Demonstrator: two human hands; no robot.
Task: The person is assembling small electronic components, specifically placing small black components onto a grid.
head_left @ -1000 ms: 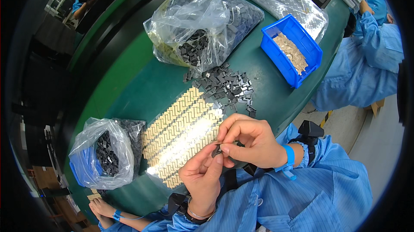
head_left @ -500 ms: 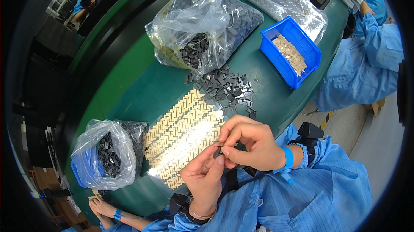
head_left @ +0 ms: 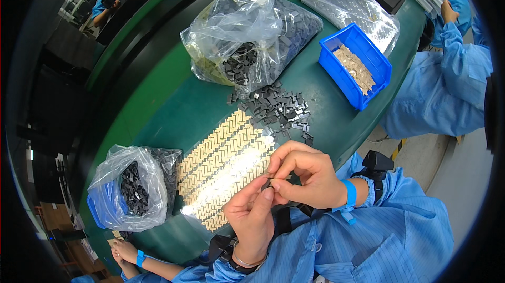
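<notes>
My left hand (head_left: 252, 217) and my right hand (head_left: 305, 175) meet above the near edge of the green table, fingertips pinched together on one small dark part (head_left: 267, 182). Just left of them lies a clear sheet (head_left: 221, 164) covered with rows of small tan pieces. Beyond the sheet sits a loose pile of small black parts (head_left: 279, 110). A blue band is on my right wrist and a metal bracelet on my left.
A big clear bag of black parts (head_left: 247, 38) lies behind the pile. A blue bin of tan pieces (head_left: 355, 67) stands at right, a bagged blue bin of black parts (head_left: 126, 191) at left. Other people in blue sleeves work at right (head_left: 447, 72) and lower left (head_left: 129, 254).
My hands have stayed together at the same spot, fingers shifting slightly on the small part. Nothing else on the table has moved.
</notes>
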